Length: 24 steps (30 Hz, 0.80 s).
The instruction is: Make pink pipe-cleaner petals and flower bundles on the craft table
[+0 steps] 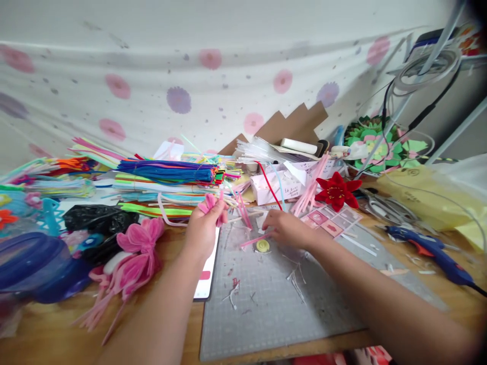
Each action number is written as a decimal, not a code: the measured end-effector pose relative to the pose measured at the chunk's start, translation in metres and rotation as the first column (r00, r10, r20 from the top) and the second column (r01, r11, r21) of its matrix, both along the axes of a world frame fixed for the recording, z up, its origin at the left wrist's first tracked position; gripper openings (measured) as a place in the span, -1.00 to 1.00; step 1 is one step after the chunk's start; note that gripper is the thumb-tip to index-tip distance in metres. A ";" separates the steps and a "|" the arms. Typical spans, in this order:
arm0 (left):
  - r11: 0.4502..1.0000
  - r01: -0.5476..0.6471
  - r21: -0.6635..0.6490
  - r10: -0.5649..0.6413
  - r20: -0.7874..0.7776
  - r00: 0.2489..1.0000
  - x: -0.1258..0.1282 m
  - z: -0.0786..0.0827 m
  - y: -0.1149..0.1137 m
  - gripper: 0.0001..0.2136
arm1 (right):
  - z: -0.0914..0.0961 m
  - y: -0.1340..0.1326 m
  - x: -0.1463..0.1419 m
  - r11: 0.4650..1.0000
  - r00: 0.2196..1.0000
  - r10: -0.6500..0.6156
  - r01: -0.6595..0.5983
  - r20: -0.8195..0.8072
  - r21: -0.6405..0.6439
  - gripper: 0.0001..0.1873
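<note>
My left hand (203, 228) is closed around a folded pink chenille piece (207, 204), raised over the left side of the grey cutting mat; parts of it stick out above and beside the fingers. My right hand (287, 228) hovers low over the mat with curled fingers, and the end of a short pink pipe cleaner (253, 241) meets its fingertips. A small yellow disc (262, 246) lies just below that stem. Beside my left wrist, a phone (208, 271) lies partly under the arm. Finished pink chenille petals (139, 248) rest on the wood farther left.
Bundles of coloured pipe cleaners (167, 171) are stacked at the back. A red chenille flower (338, 191) stands by a white box (276, 185). The blue glue gun (429, 248) lies right of the cutting mat (266, 314), which carries wire scraps. A blue container (38, 263) sits left.
</note>
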<state>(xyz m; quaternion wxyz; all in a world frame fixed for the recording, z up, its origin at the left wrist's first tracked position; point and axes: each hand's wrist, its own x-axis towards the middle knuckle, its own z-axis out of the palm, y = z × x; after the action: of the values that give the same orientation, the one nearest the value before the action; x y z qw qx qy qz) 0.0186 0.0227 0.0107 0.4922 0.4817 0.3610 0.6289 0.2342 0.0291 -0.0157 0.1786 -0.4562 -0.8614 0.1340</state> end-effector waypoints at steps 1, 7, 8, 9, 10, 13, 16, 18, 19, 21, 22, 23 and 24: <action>1.000 -0.023 -0.003 0.023 0.079 0.997 0.001 0.001 0.000 -0.81 | -0.006 -0.003 0.001 1.000 1.000 -0.009 0.009 0.011 0.006 -0.86; 0.995 -0.021 -0.096 0.046 0.260 0.964 0.006 0.004 -0.008 -0.80 | 0.012 -0.006 0.008 0.986 0.989 -0.091 0.106 -0.120 0.129 -0.90; 0.994 -0.018 -0.109 0.046 0.267 0.963 0.007 0.003 -0.009 -0.80 | 0.021 -0.002 0.009 0.955 0.947 -0.182 0.234 -0.264 0.184 -0.88; 0.994 -0.008 -0.112 0.038 0.265 0.964 0.007 0.002 -0.009 -0.79 | 0.028 0.003 0.007 0.897 0.870 -0.276 0.386 -0.408 0.216 -0.83; 0.994 0.001 -0.106 0.026 0.257 0.966 0.007 0.001 -0.010 -0.80 | 0.033 0.009 0.004 0.821 0.774 -0.353 0.525 -0.525 0.223 -0.77; 0.995 0.034 -0.092 -0.013 0.218 0.976 0.008 0.000 -0.010 -0.81 | 0.034 0.029 -0.020 0.761 0.733 -0.491 0.624 -0.470 0.177 -0.69; 0.992 0.001 -0.130 0.023 0.180 0.983 0.010 0.000 -0.010 -0.80 | 0.020 0.041 -0.039 0.836 0.808 -0.491 0.542 -0.326 0.086 -0.82; 0.988 -0.016 -0.152 0.038 0.142 0.989 0.013 0.001 -0.010 -0.78 | 0.010 0.039 -0.035 0.868 0.850 -0.462 0.492 -0.255 0.066 -0.85; 0.987 -0.007 -0.159 0.026 0.121 0.992 0.015 0.001 -0.010 -0.78 | 0.007 0.035 -0.026 0.879 0.866 -0.450 0.472 -0.218 0.064 -0.85; 0.984 0.036 -0.172 -0.023 0.082 0.996 0.018 0.000 -0.013 -0.78 | 0.006 0.025 0.004 0.884 0.881 -0.452 0.463 -0.136 0.063 -0.84; 0.982 0.056 -0.182 -0.045 0.065 0.997 0.020 0.000 -0.015 -0.78 | 0.007 0.021 0.023 0.876 0.877 -0.471 0.477 -0.091 0.063 -0.83; 0.979 0.072 -0.192 -0.065 0.046 0.997 0.021 -0.001 -0.017 -0.77 | 0.010 0.018 0.044 0.860 0.863 -0.504 0.506 -0.046 0.065 -0.81; 0.977 0.083 -0.199 -0.079 0.027 0.997 0.023 -0.002 -0.018 -0.76 | 0.014 0.017 0.065 0.840 0.842 -0.539 0.538 -0.004 0.073 -0.80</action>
<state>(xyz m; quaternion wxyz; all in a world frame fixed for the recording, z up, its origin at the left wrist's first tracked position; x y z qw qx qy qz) 0.0412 0.0045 0.0092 0.5665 0.4384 0.3977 0.5733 0.2991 0.0456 -0.0021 0.2181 -0.6741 -0.7043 0.0440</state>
